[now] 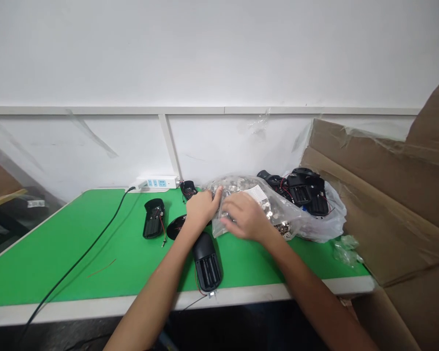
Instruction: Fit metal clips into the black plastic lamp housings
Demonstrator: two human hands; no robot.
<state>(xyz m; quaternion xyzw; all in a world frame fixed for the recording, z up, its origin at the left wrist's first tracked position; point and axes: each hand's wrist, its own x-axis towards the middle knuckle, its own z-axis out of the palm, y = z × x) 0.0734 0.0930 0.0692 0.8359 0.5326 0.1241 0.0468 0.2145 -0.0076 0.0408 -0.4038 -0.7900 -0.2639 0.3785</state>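
A clear plastic bag full of small shiny metal pieces lies at the middle of the table, with a white printed label on it. My left hand is closed at the bag's left edge, thumb pointing up. Over the front of the same bag is my right hand, its fingers bent and its thumb apart from them; the fingertips are slightly blurred. Between my forearms a black plastic housing with battery slots and a thin wire lies at the front edge. A dark round part is partly hidden behind my left forearm.
Another black battery housing with wires lies left. A white power strip with a black cable sits at the back. More black housings rest on a white bag at right, beside large cardboard. Loose metal pieces lie nearby.
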